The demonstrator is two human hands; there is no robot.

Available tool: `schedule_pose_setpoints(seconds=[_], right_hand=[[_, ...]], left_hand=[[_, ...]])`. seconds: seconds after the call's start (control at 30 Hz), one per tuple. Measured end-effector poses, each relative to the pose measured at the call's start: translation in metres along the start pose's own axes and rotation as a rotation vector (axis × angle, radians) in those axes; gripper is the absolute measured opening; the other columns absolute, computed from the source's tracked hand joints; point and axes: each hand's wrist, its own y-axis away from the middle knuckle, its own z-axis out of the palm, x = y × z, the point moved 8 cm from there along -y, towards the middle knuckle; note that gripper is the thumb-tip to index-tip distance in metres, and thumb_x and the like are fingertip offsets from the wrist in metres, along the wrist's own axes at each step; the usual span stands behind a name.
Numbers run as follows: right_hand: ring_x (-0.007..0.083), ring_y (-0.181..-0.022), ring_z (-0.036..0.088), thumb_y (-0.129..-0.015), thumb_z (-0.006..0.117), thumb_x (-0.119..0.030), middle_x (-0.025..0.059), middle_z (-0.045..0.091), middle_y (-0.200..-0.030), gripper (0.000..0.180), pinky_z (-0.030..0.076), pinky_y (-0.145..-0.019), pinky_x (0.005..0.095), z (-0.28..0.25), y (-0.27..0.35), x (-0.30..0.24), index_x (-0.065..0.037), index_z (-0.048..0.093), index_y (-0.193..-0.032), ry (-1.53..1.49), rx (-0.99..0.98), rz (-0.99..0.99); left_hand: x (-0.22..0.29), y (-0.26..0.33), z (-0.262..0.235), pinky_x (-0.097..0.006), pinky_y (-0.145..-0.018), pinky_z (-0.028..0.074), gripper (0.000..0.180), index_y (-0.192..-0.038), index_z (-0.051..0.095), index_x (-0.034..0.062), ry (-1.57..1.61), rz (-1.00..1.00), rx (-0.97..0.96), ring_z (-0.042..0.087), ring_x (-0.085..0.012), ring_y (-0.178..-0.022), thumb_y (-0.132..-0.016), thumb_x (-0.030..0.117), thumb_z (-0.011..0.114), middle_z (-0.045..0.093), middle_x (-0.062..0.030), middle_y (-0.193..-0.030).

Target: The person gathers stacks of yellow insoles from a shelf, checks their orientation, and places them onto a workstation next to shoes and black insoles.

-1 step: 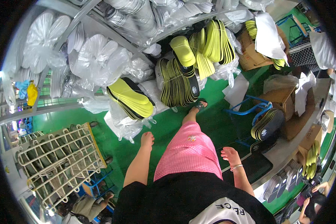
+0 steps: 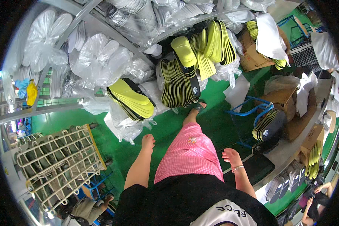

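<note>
Left hand: While your arm hangs at your side, your left hand (image 2: 148, 142) sits at 7 o'clock from the view's middle, fingers loosely curled, pinching nothing.
Right hand: Your right hand (image 2: 231, 156) sits at 4 o'clock, fingers loosely spread with nothing between them; a pale bracelet (image 2: 237, 168) rings your wrist.
Near insoles: A yellow-green insole stack (image 2: 130, 97) lies at 10 o'clock on plastic bags, near your left hand but apart from it.
Black-and-yellow insoles: A long row of insoles (image 2: 178, 87) lies just past 12 o'clock; your sandalled foot (image 2: 200, 107) is just beside its lower end.
More insoles: Upright yellow-green bundles (image 2: 216, 42) stand at 1 o'clock; a dark fanned stack (image 2: 270, 125) rests at 3 o'clock, beside a blue-handled trolley (image 2: 265, 107).
Shelving: Bagged pale insoles (image 2: 96, 56) fill the shelves toward 10 to 11 o'clock.
Rack: A cream wire rack cart (image 2: 66, 162) stands at 8 o'clock.
Desk: The grey desk (image 2: 293, 150) curves past 3 to 4 o'clock, beyond your right hand.
Co-workers: One person (image 2: 87, 211) is at 7 o'clock, another (image 2: 320, 199) at 4.
</note>
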Motion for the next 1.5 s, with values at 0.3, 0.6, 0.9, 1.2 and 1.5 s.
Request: schedule_pose_setpoints(seconds=[0.3,0.6,0.9,1.2,1.5], right_hand=[[0.0123,-0.065,0.053,-0.082,0.055,-0.024,0.0048,0.057,-0.081,0.029,0.043,-0.055,0.0249,0.018,-0.031,0.011,-0.001,0.052,-0.1,0.014,0.032,0.104],[0.019,-0.093,0.053,-0.078,0.062,-0.03,0.0116,0.056,-0.102,0.045,0.041,-0.08,0.0291,0.098,-0.174,-0.053,0.003,0.049,-0.106,0.297,0.054,-0.109],[0.0233,-0.112,0.04,-0.07,0.07,-0.031,0.0153,0.044,-0.119,0.07,0.031,-0.094,0.0341,0.147,-0.275,-0.133,0.002,0.036,-0.122,0.334,0.238,-0.369],[0.0168,-0.093,0.049,-0.073,0.067,-0.015,0.0115,0.053,-0.105,0.053,0.042,-0.079,0.0289,0.201,-0.288,-0.142,0.0,0.044,-0.117,0.211,-0.06,-0.316],[0.0231,-0.103,0.048,-0.081,0.055,-0.029,0.0168,0.047,-0.118,0.055,0.039,-0.086,0.0308,0.195,-0.273,-0.153,-0.003,0.038,-0.125,0.34,-0.121,-0.233]], left_hand=[[0.019,-0.032,0.052,-0.028,-0.062,0.041,0.035,-0.107,0.046,0.0098,0.08,0.132,-0.237,0.053,-0.0119,-0.076,-0.081,0.033,0.052,0.055,-0.001,-0.089],[0.08,-0.095,0.13,-0.027,-0.063,0.041,0.037,-0.112,0.045,0.0104,0.17,0.062,-0.363,0.053,-0.0117,-0.077,-0.077,0.021,0.053,0.055,-0.0019,-0.09],[0.099,-0.142,0.138,-0.033,-0.068,0.04,0.044,-0.116,0.038,0.0105,0.098,0.026,-0.244,0.05,-0.014,-0.083,-0.078,0.027,0.053,0.047,-0.0026,-0.103],[0.105,-0.142,0.137,-0.037,-0.076,0.041,0.051,-0.125,0.031,0.0097,0.049,-0.048,-0.296,0.049,-0.0192,-0.096,-0.082,0.03,0.05,0.046,-0.0062,-0.112],[0.241,-0.115,0.206,-0.036,-0.093,0.027,0.065,-0.131,0.023,0.0058,0.039,0.589,-0.398,0.038,-0.0241,-0.107,-0.082,0.037,0.052,0.033,-0.0134,-0.127]])
